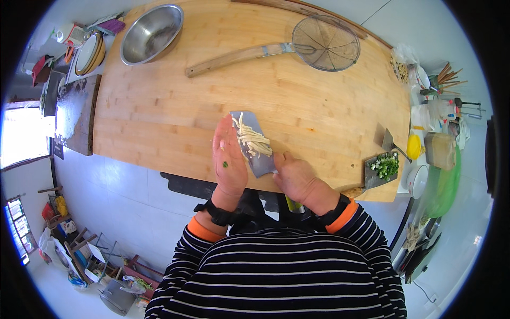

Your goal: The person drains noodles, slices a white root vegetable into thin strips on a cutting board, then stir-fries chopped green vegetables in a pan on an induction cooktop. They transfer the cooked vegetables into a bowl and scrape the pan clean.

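My right hand (297,177) is closed round the handle of a metal blade (261,164), which looks like a cleaver or a flat scraper. Pale thin strips of food (255,141), perhaps cut dough, lie on the blade. Flat along the blade's left edge stands my left hand (229,155), palm towards the strips and fingers pointing away from me. A small green bit sticks to its palm. Both hands are over the near edge of a wooden board (179,115). To the right, chopped green onion (385,165) lies on a second wide blade (371,177) with a wooden handle.
A steel bowl (152,35) stands at the board's far left. A wire skimmer (326,44) with a long wooden handle lies at the back. Near the right edge are a metal spatula (388,140), a yellow lid (414,146) and an enamel bowl (417,182).
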`<control>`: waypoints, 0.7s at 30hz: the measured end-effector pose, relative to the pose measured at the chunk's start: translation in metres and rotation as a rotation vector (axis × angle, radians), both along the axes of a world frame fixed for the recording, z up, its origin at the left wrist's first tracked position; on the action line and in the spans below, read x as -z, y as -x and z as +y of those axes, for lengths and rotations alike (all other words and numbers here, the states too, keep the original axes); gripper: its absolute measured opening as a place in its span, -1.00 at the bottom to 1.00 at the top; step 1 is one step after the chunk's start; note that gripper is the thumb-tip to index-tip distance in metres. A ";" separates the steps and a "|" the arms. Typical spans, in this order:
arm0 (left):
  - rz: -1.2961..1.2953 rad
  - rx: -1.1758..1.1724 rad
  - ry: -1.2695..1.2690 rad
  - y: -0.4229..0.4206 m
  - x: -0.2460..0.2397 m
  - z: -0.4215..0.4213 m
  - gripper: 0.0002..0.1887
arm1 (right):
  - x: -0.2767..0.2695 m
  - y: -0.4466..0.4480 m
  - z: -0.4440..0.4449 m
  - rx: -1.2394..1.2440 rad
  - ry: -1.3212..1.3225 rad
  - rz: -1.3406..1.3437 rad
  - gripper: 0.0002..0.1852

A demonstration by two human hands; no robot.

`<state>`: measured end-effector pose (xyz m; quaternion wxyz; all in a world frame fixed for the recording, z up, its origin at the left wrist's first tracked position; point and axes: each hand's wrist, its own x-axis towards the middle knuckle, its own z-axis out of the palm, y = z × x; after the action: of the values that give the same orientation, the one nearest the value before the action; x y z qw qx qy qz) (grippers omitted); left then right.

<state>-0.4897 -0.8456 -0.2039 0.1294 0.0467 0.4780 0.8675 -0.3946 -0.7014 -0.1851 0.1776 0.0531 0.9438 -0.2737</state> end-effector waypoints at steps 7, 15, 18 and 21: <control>-0.182 -0.043 -0.065 0.013 -0.001 0.000 -0.49 | -0.010 -0.002 0.002 0.021 -0.044 0.253 -0.72; -0.267 -0.014 -0.176 0.018 -0.001 -0.009 -0.52 | -0.026 0.009 -0.023 -0.098 0.207 0.629 -0.69; -0.137 0.008 -0.011 0.019 0.001 -0.013 -0.57 | -0.026 0.017 -0.028 -0.076 0.228 0.781 -0.68; -0.044 0.016 0.122 0.019 0.007 -0.016 -0.56 | -0.030 0.025 -0.027 -0.090 0.153 0.786 -0.66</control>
<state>-0.5086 -0.8617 -0.2106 0.1495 0.0235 0.5265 0.8366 -0.4192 -0.7279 -0.1552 -0.1816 -0.1105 0.9181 -0.3345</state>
